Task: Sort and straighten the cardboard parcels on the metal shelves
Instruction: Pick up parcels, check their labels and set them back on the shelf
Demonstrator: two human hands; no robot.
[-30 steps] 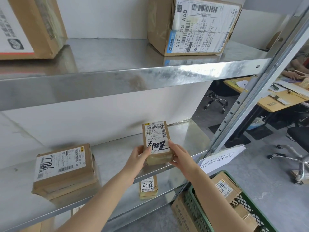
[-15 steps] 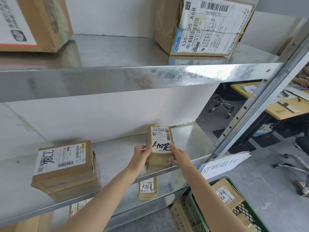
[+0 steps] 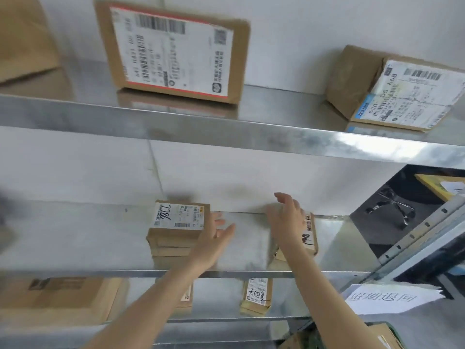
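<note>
Middle galvanised metal shelf (image 3: 75, 238): left hand (image 3: 214, 238) open, fingers spread, empty, just right of a stack of flat brown cardboard parcels (image 3: 177, 230) with a "7786" label on top. Right hand (image 3: 285, 220) laid flat over a small brown cardboard parcel (image 3: 310, 235) with handwritten label; cannot tell if it grips or only presses. To do it well: push the small parcel back square to the wall, label up, and close the gap to the stack. Count: upper shelf three boxes, one cut off at left; middle shelf one stack plus one parcel; lower shelf about three, blurred.
</note>
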